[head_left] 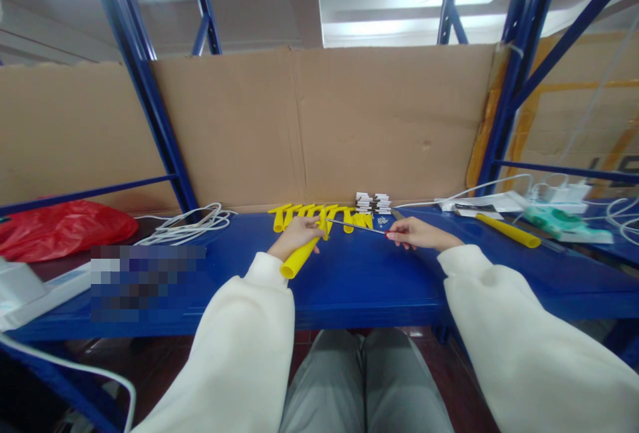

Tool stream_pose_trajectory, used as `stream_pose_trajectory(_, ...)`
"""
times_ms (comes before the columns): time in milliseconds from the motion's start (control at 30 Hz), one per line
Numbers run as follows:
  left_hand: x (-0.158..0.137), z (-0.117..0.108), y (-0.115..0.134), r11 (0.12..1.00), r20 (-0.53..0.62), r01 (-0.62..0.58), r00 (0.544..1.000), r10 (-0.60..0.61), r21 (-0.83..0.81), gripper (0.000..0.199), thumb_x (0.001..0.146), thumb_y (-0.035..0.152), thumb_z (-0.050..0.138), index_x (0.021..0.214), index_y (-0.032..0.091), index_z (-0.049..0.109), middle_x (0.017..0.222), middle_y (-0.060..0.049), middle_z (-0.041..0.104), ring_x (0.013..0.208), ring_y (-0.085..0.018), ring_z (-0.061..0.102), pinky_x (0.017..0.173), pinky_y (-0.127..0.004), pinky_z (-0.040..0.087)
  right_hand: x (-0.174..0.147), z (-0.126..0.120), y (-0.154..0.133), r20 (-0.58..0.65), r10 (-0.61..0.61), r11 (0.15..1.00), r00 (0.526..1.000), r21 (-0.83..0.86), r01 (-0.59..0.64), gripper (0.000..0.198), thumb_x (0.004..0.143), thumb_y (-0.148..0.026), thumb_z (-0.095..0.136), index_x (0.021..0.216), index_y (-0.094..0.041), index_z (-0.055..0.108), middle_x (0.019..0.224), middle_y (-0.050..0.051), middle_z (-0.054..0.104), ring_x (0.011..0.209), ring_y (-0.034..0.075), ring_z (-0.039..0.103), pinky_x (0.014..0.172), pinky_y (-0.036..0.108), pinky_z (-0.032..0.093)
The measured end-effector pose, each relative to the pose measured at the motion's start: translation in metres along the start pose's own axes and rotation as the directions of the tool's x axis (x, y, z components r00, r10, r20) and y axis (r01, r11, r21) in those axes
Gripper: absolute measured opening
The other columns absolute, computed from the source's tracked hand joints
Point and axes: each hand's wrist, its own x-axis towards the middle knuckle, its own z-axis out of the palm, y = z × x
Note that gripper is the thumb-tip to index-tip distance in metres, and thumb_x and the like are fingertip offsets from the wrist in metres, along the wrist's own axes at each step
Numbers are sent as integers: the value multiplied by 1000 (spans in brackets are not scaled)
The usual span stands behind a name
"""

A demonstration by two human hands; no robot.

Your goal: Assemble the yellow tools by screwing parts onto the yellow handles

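The left hand (298,235) is wrapped around a yellow T-shaped handle (301,259), its fingers closed near the crosspiece. The handle is held tilted above the desk (369,280), roughly midway along its length, with the hollow end of the tube pointing toward the near edge and the crosspiece toward the far edge. The right hand (410,232) grips a screwdriver (357,226) by its red end; the thin metal shaft runs leftward, almost level, to the crosspiece. Whether the tip touches it is too small to tell.

Behind the left hand, a row of yellow T-shaped pieces (279,220) lies near the desk's far edge. To the right of this row are thin yellow strips (363,221), then a scatter of small pale pieces (383,221) in front of two white-and-brown stacks (372,203). A cardboard sheet (359,127) stands upright along the far edge.

Toward the far right corner lie a long yellow handle (514,232), a green-and-white packet (559,220) and white cables. Toward the far left corner are a coil of white cable (200,225) and a red plastic bag (64,227).
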Motion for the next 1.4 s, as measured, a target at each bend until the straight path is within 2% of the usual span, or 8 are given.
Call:
stream_pose_trajectory(167, 1, 0, -1, 1000, -1, 19, 1000, -19, -11, 58, 81, 11, 63, 138, 6, 55, 142, -22, 54, 48, -10, 65, 43, -22, 55, -2, 2, -1, -13, 6, 999, 1000, 52, -5, 56, 58, -70, 73, 73, -20, 54, 53, -5, 52, 42, 8, 43, 38, 22, 29)
stream_pose_trajectory(300, 2, 1, -1, 1000, 0, 25, 1000, -25, -19, 58, 81, 11, 63, 138, 7, 55, 141, -21, 55, 48, -11, 65, 43, -22, 55, 0, 5, 0, -65, 12, 997, 998, 76, -7, 58, 51, -67, 79, 73, -22, 49, 54, -6, 53, 44, 9, 47, 39, 22, 34)
stream_pose_trajectory(533, 0, 0, 0, 999, -9, 30, 1000, -30, -24, 57, 81, 12, 65, 137, 9, 57, 144, -22, 52, 53, -13, 68, 44, -23, 54, -1, 1, 1, 36, 21, 999, 999, 27, -22, 56, 65, -74, 66, 70, -19, 56, 57, -1, 58, 45, 9, 48, 42, 23, 36)
stream_pose_trajectory(767, -3, 1, 4, 998, -4, 48, 999, -48, -27, 61, 82, 11, 63, 142, 7, 51, 134, -22, 61, 53, -13, 67, 46, -24, 53, 0, 5, 4, -16, 3, 998, 1000, 68, -2, 56, 57, -68, 76, 75, -21, 51, 49, -7, 48, 41, 8, 42, 39, 22, 30)
stream_pose_trajectory(967, -1, 0, 1, 997, -11, 63, 998, -63, -44, 70, 78, 17, 72, 144, 6, 49, 126, -23, 65, 59, -18, 70, 47, -24, 54, -1, 1, -2, 19, 26, 1000, 999, -17, -25, 57, 64, -75, 66, 68, -19, 57, 55, -1, 55, 48, 11, 49, 43, 24, 37)
stream_pose_trajectory(1067, 0, 0, 0, 997, -12, 60, 998, -61, -41, 70, 78, 17, 73, 144, 7, 49, 127, -22, 65, 60, -18, 70, 47, -25, 55, -1, 1, -1, 29, 30, 999, 999, -19, -30, 58, 65, -76, 64, 70, -18, 58, 55, -1, 54, 47, 10, 47, 42, 24, 34)
stream_pose_trajectory(1200, 1, 0, 0, 997, -8, 61, 998, -62, -38, 72, 78, 17, 72, 145, 7, 48, 126, -21, 66, 61, -19, 71, 46, -25, 55, 1, 5, 4, -26, 13, 998, 1000, 56, -12, 57, 57, -70, 75, 77, -21, 53, 54, -5, 53, 43, 9, 44, 39, 21, 31)
stream_pose_trajectory(1400, 2, 0, -1, 999, -7, 35, 999, -36, -34, 67, 78, 13, 69, 142, 6, 51, 135, -23, 59, 54, -15, 69, 44, -24, 55, 2, 4, 3, -5, 20, 999, 1000, 31, -20, 56, 62, -72, 71, 71, -19, 55, 58, -1, 58, 49, 11, 52, 44, 24, 40)
